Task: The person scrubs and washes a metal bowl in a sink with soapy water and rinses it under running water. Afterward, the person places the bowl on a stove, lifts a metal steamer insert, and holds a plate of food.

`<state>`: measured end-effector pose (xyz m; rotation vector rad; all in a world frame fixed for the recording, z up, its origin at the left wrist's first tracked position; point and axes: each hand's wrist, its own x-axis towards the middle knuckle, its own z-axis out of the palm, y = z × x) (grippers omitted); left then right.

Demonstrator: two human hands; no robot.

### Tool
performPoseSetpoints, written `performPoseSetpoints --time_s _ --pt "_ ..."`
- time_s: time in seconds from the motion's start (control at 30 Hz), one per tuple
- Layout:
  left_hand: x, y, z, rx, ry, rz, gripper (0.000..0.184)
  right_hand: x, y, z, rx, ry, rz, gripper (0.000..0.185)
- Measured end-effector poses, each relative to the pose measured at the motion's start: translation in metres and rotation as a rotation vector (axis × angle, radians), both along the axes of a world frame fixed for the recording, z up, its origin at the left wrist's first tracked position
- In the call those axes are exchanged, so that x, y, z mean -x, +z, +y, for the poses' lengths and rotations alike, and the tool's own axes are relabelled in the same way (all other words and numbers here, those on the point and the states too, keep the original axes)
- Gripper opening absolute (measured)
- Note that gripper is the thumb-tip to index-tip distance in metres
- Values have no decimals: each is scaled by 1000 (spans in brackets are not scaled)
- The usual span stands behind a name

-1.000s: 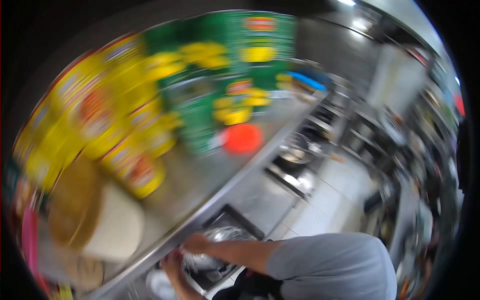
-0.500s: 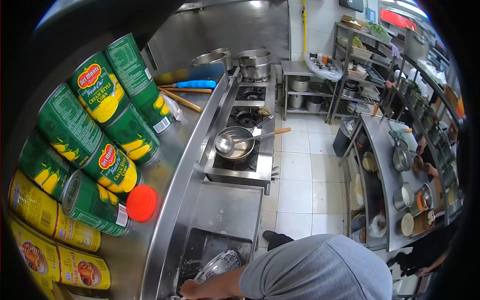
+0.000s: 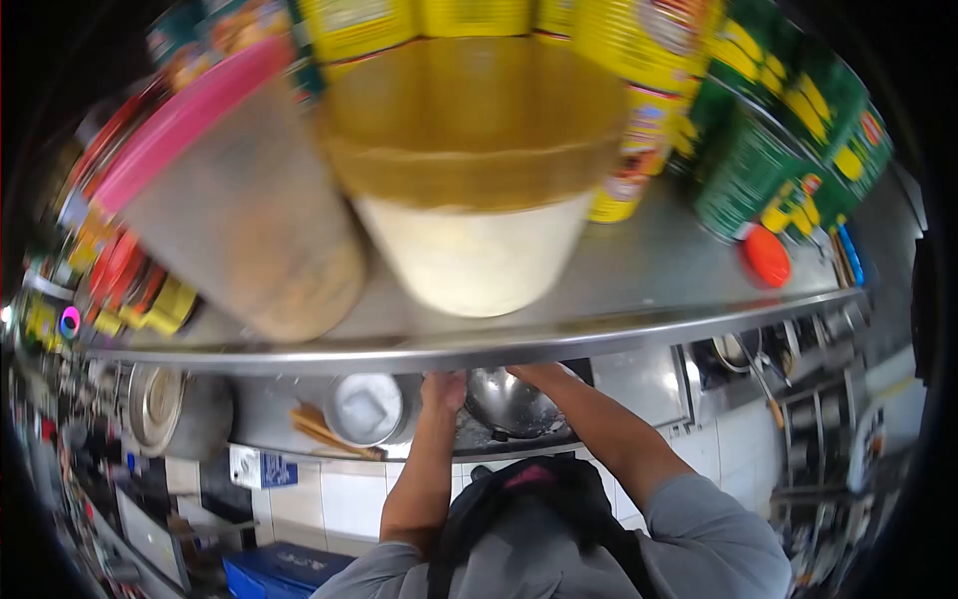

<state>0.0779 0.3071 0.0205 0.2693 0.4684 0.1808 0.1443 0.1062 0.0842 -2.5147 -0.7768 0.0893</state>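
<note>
A shiny metal bowl [image 3: 511, 402] sits in the sink area below the shelf edge, between my two forearms. My left hand [image 3: 445, 387] is at the bowl's left side with its fingers curled; whatever they hold is hidden. My right hand [image 3: 536, 372] is at the bowl's far rim, where the shelf edge and blur hide its fingers. Left of my left arm stands a round metal pot [image 3: 365, 407] with whitish contents. Wooden-looking handles or sticks [image 3: 324, 429] lie beside that pot.
Close overhead, the steel shelf [image 3: 639, 265] carries a brown-lidded white tub [image 3: 474, 250], a pink-lidded container [image 3: 249, 220], yellow cans [image 3: 649, 130], green cans [image 3: 748, 170] and a red lid [image 3: 766, 256]. A large pot [image 3: 185, 409] stands left. Right are a pan [image 3: 736, 349] and burners.
My view has swung left and down, from the stove and aisle to the sink and shelf. Both arms now show, reaching to the bowl; before, only one hand was visible in the sink.
</note>
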Motion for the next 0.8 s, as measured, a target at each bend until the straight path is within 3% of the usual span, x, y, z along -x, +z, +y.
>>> performPoseSetpoints --time_s 0.03,0.13,0.23,0.27,0.33,0.43,0.5,0.53,0.6,0.63,0.7,0.73,0.77,0.8 --pt "1 18 5 -31 -13 123 26 0 0 17 4 39 -3 40" --pt "8 50 6 -25 -35 95 21 8 -9 29 24 -24 -236 35" --pt "17 63 20 -188 -180 186 20 10 -18 42 157 29 -237 37" --pt "20 79 18 -284 -204 105 19 10 -19 41 88 84 -361 36" --pt "26 131 8 -421 -184 63 20 10 -20 46 80 165 -305 34" --pt "3 150 20 -480 -156 -44 18 9 -32 65 164 279 -251 27" --pt "-5 155 26 -521 -131 -48 20 17 -37 77 303 297 -504 25" --pt "-4 156 28 -561 -119 -51 22 21 -40 83 299 314 -504 25" --pt "7 159 29 -583 -23 12 17 31 -36 95 300 165 -174 26" --pt "13 160 30 -602 58 68 22 30 -42 101 298 195 -175 26" --pt "17 127 33 -544 77 59 23 23 -70 115 172 -76 146 29" --pt "20 109 33 -489 73 37 25 18 -73 111 151 -7 50 34" --pt "24 100 27 -523 41 76 27 -9 -118 102 214 54 -26 36" --pt "25 71 27 -523 -45 -72 22 -13 -92 104 312 113 49 42"
